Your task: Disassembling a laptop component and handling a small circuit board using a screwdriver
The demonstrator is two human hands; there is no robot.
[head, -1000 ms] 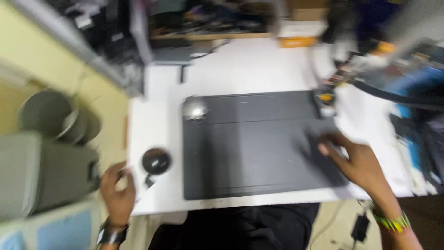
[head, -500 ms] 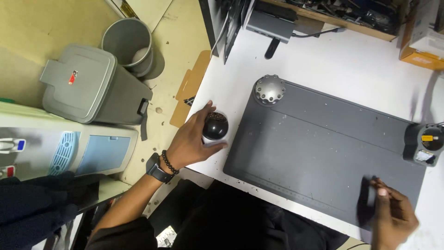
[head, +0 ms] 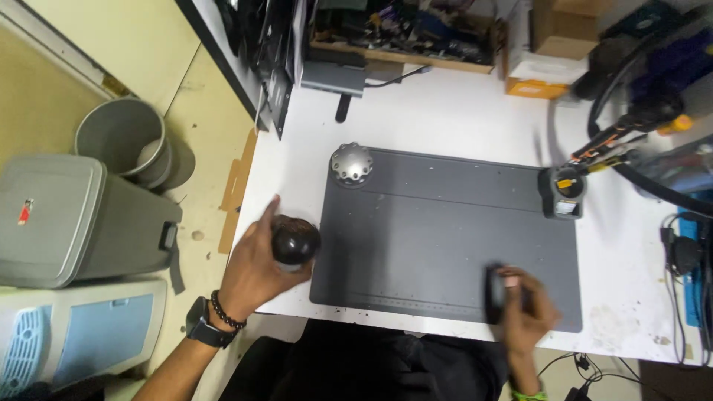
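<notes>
So the black knob (head: 295, 241) sits on the white table (head: 460, 119), just off the left edge of the grey mat (head: 445, 230), with the left hand (head: 256, 271) wrapped around it from the left. It's roundish, no real long axis or pointing direction I can make out. Right hand (head: 523, 315) is curled around a small black block (head: 495, 292) standing upright-ish on the mat's near right part, well away from the knob.

You are at a white table (head: 460, 119) with a large grey mat (head: 445, 238) spread over its near middle. On the mat's far left corner sits a silver knob (head: 351, 164); at its right edge stands a small grey and yellow device (head: 562, 194). A round black object (head: 295, 242) rests on the table just left of the mat. Along the far edge lie a wooden tray of clutter (head: 405, 37) and a cardboard box (head: 536, 74).
</notes>
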